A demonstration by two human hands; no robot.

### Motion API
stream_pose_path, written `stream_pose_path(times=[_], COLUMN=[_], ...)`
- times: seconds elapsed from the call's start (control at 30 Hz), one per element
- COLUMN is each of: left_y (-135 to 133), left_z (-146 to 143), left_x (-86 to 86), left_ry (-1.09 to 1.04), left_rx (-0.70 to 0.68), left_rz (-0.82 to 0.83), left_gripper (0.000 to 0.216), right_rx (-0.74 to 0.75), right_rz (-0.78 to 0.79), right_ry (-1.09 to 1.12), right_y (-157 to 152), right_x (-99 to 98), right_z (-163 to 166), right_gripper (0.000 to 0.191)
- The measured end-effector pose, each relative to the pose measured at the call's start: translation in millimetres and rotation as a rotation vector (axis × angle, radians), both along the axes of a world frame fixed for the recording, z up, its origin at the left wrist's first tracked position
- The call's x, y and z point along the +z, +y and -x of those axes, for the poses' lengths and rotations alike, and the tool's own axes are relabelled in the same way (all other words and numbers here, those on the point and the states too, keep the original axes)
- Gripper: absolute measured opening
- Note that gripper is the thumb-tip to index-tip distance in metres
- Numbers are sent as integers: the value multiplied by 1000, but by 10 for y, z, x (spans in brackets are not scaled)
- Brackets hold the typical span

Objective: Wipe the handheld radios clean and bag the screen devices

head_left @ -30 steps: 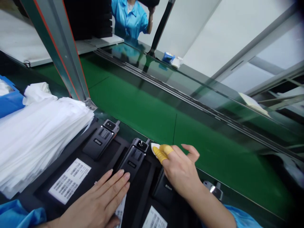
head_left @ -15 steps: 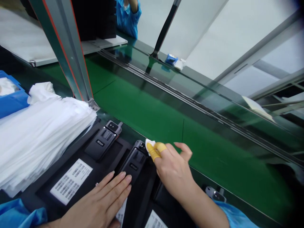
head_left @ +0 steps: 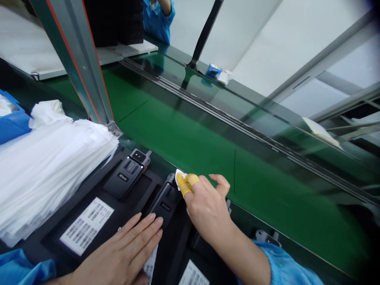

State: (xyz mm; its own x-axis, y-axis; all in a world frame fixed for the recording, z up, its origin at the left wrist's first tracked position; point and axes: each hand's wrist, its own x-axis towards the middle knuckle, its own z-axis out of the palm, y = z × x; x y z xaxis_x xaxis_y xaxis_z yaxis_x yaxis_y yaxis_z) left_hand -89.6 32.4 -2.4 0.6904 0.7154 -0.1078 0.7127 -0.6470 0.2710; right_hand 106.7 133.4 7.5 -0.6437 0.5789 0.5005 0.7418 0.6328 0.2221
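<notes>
A black handheld radio point(head_left: 164, 204) marked "Riton" lies in a dark foam tray point(head_left: 118, 215), camera end away from me. My left hand point(head_left: 123, 245) rests flat on its lower part, fingers stretched out. With yellow finger cots on two fingers, my right hand point(head_left: 204, 204) pinches a small white wipe point(head_left: 179, 179) against the radio's camera end, which it partly covers. To the left, a second "Riton" radio point(head_left: 127, 174) sits in its own recess, with a white barcode label sheet point(head_left: 87, 225) below it. Another label sheet point(head_left: 194, 274) lies below my right wrist.
A stack of white sheets or bags point(head_left: 50, 158) and a blue bin point(head_left: 13, 124) stand at left. A metal post point(head_left: 80, 59) rises beside a green conveyor belt point(head_left: 178, 134). Across it, a person in a blue sleeve point(head_left: 157, 21) stands near blue and white packets point(head_left: 218, 74).
My right hand has shifted slightly left with the wipe, now covering more of the radio's camera end. My left hand stays on the radio; the whole view has shifted a little.
</notes>
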Motion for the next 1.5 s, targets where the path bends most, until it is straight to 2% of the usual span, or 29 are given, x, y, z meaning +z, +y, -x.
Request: stream_pose_path(times=[0.17, 0.27, 0.43, 0.6, 0.73, 0.87, 1.03, 1.17, 1.37, 1.43, 1.5], left_y=[3, -31, -63, -49, -40, -44, -69, -63, -49, -57, -63], left_z=[-5, 21, 51, 50, 42, 49, 64, 52, 32, 30, 30], left_x=[20, -16, -82, -76, -42, -33, -47, -39, -40, -43, -42], left_ry=[29, 7, -55, -76, -53, -49, -39, -22, 8, -1, -16], left_rx=[17, 18, 36, 51, 28, 21, 23, 19, -2, 8, 21], left_rz=[58, 31, 16, 49, 31, 9, 7, -32, -31, -27, -36], left_gripper=[55, 57, 62, 63, 65, 63, 64, 62, 60, 60, 59], right_rx=[-40, -69, -166, -53, 34, 109, 108, 79, -75, -48, 45], right_rz=[16, 30, 8, 2, 19, 57, 81, 62, -20, -19, -9], right_ry=[20, 22, -3, 13, 20, -3, -47, -55, -22, 17, 40], right_y=[-125, -173, -116, -36, -14, 0, -31, -61, -49, -46, -34], right_x=[-56, -80, -8, 89, 74, 39, 54, 59, 38, 43, 47], right_z=[-147, -243, -442, -284, -47, 1, -94, -208, -370, -326, -232], right_gripper=[33, 32, 28, 29, 28, 25, 22, 27, 36, 33, 30])
